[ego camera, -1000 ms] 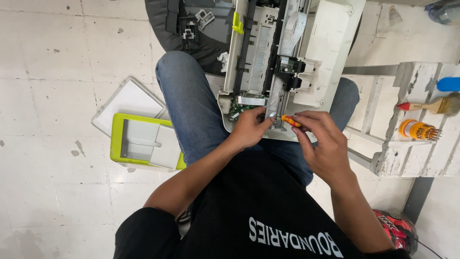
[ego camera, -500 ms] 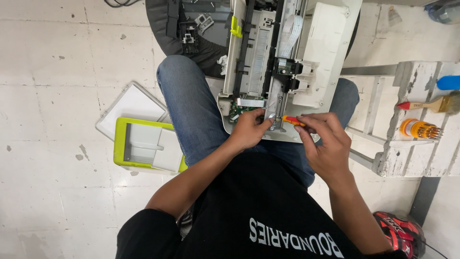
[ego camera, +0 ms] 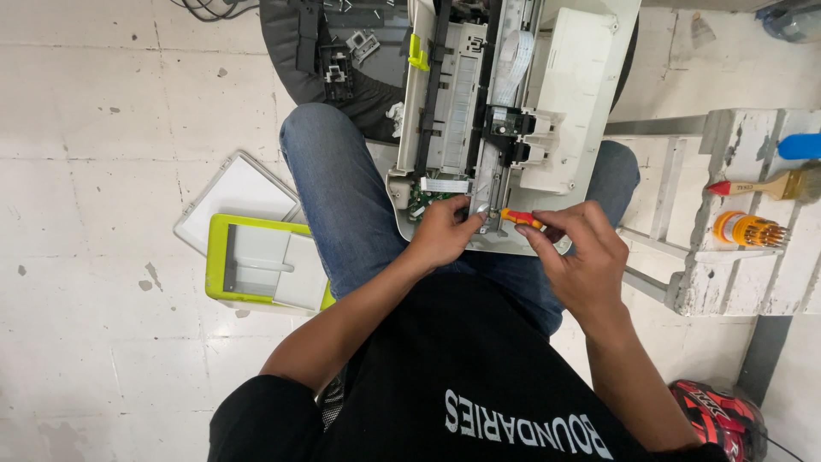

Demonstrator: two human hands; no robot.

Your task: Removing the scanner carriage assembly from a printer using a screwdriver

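Here, head view only, looking straight down at a seated person.

Work piece: an opened inkjet printer (ego camera: pixel 513 111), cover off, lying across the lap in blue jeans, its near edge at the hands.
Left hand: left hand (ego camera: pixel 440 233) rests on the printer's near edge beside the green circuit board (ego camera: pixel 421 198), fingers curled together and pressed to the frame; it steadies, grips nothing loose.
Right hand: right hand (ego camera: pixel 577 257) has thumb and fingertips pinched shut on the handle of a small orange-and-red screwdriver (ego camera: pixel 520 219).
Tool position: the screwdriver lies nearly level, tip pointing left toward the metal carriage rail (ego camera: pixel 486 184) at the printer's bottom edge; whether the tip is seated in a screw I cannot tell.
Step in hand: as I judge it, working a fastener at the rail's near end.
Next move calls for: a steady frame under the left hand and the tip kept square to the fastener.
Against the earlier frame: both hands sit at much the same spot on the near edge; the screwdriver's angle is barely changed.
Around: a lime-framed scanner lid (ego camera: pixel 256 261) lies on the tiled floor to the left; a paintbrush (ego camera: pixel 765 185) and an orange bit set (ego camera: pixel 746 229) sit on a white rack at right; a red helmet (ego camera: pixel 714 415) lies at bottom right.
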